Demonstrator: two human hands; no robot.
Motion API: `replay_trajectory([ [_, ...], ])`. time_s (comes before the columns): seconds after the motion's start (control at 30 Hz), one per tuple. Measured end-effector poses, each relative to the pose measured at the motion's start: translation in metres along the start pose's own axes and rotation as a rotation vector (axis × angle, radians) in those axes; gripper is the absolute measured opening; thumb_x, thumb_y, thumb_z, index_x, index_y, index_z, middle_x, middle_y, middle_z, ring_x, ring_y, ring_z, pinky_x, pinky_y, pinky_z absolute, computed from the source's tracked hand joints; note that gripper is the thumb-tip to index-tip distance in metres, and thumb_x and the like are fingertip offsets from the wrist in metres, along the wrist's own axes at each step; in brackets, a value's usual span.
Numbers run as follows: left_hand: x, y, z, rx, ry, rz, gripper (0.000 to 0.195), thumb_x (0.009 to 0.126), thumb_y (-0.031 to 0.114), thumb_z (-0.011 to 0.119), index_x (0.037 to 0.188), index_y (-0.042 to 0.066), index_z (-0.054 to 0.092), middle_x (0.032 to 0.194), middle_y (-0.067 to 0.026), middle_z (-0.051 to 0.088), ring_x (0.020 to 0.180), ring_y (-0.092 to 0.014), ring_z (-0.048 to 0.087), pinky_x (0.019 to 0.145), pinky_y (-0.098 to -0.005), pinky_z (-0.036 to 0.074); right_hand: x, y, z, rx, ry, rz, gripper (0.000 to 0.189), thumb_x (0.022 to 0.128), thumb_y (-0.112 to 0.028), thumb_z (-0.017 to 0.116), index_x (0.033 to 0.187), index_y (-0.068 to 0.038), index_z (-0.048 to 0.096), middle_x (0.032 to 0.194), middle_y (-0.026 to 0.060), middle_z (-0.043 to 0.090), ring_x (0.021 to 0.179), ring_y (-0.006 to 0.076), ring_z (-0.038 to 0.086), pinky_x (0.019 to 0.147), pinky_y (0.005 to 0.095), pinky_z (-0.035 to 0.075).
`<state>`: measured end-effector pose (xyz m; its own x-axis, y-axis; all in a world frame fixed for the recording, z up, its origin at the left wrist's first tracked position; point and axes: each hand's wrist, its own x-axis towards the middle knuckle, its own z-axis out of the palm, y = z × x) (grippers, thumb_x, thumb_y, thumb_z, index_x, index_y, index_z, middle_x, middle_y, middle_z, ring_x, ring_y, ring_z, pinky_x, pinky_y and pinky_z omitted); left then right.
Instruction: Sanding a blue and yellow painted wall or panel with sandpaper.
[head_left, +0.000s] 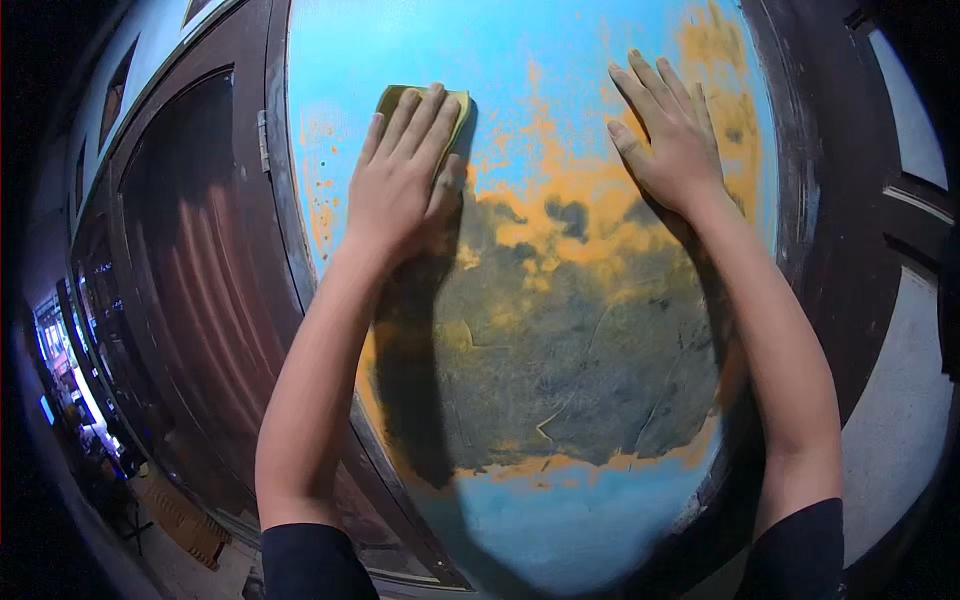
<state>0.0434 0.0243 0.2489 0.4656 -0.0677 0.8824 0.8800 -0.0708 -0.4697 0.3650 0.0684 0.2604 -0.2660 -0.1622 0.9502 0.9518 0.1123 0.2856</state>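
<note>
Before me rises a wall panel (570, 502) with blue paint, orange patches and a large rough grey area across its middle. My left hand (405, 165) lies over a folded yellowish sheet (463, 112), which looks like sandpaper, and presses it flat against the blue paint at upper left. Its fingers point up and the sheet's edges show around the fingertips. At upper right my right hand (667, 135) rests on the panel with its fingers spread and nothing in it, where orange and blue paint meet.
A dark brown wooden window or door leaf (247, 262) with a metal hinge (263, 141) and a curtain behind its pane borders the panel at left. Dark wooden framing (832, 187) borders it at right. A brown slatted object (180, 517) lies low at far left.
</note>
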Motion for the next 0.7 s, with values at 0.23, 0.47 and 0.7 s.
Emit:
replay_trajectory([
  [0.23,-0.009,0.025,0.000,0.001,-0.086,0.087,0.056,0.100,0.032,0.042,0.150,0.008,0.038,0.158,-0.0101,0.034,0.148,-0.030,0.028,0.121,-0.0478,0.017,0.000,-0.001,0.002,-0.017,-0.053,0.012,0.056,0.099,-0.055,0.040,0.152,-0.037,0.033,0.161,-0.0033,0.027,0.150,0.0226,0.022,0.124,0.0498,0.013],
  [0.47,0.000,0.012,0.007,0.038,0.096,-0.129,0.056,0.099,0.029,0.045,0.149,0.007,0.039,0.157,-0.0109,0.035,0.146,-0.032,0.030,0.120,-0.0493,0.019,0.001,-0.005,-0.002,0.022,-0.019,0.012,0.056,0.098,-0.052,0.044,0.151,-0.035,0.037,0.160,-0.0023,0.030,0.149,0.0243,0.025,0.122,0.0517,0.016],
  [0.7,0.001,0.014,0.007,0.012,0.071,-0.079,0.055,0.099,0.031,0.047,0.149,0.010,0.040,0.157,-0.0094,0.036,0.146,-0.030,0.031,0.121,-0.0471,0.019,0.002,-0.006,-0.005,0.058,-0.031,0.016,0.055,0.097,-0.047,0.047,0.149,-0.031,0.041,0.159,-0.0002,0.032,0.148,0.0276,0.026,0.121,0.0519,0.017],
])
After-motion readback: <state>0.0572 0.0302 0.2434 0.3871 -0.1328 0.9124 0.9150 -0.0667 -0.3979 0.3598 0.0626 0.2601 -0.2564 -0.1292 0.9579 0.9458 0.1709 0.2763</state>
